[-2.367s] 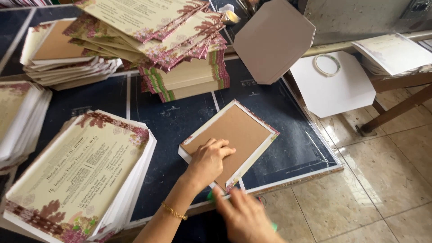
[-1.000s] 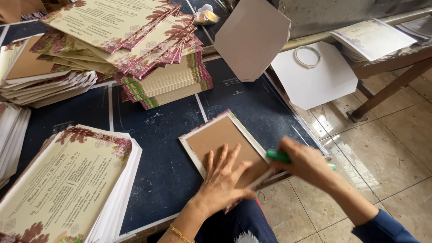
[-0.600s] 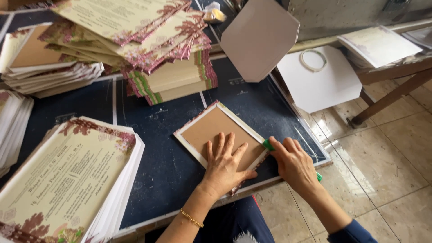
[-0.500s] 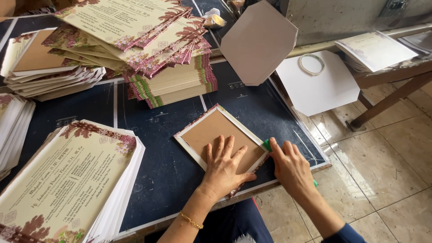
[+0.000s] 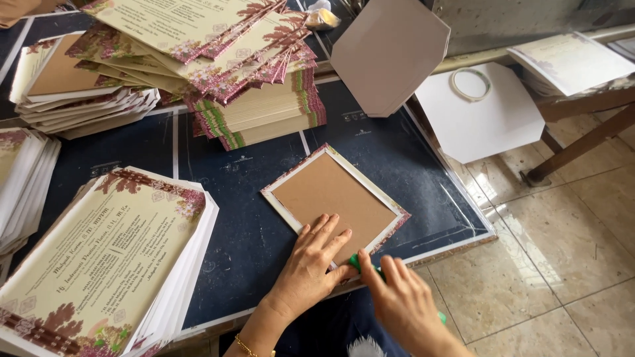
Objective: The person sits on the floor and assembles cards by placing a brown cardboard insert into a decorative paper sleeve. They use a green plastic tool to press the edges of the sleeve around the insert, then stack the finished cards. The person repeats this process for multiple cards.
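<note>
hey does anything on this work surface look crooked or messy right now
Yes. The tall stack of floral cards at the back is fanned, its top sheets slid askew and overhanging. The brown board under the left hand lies diagonal to the dark mat. Nothing looks spilled or torn.

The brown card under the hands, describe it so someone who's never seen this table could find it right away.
On the dark cutting mat, look near the front edge, right of the big stack of floral printed sheets. The brown card lies alone and flat, turned like a diamond, with the left hand pressing its near corner and the right hand beside it holding a green tool. Unlike the stacks, it is single, plain brown, pale-bordered.
</note>
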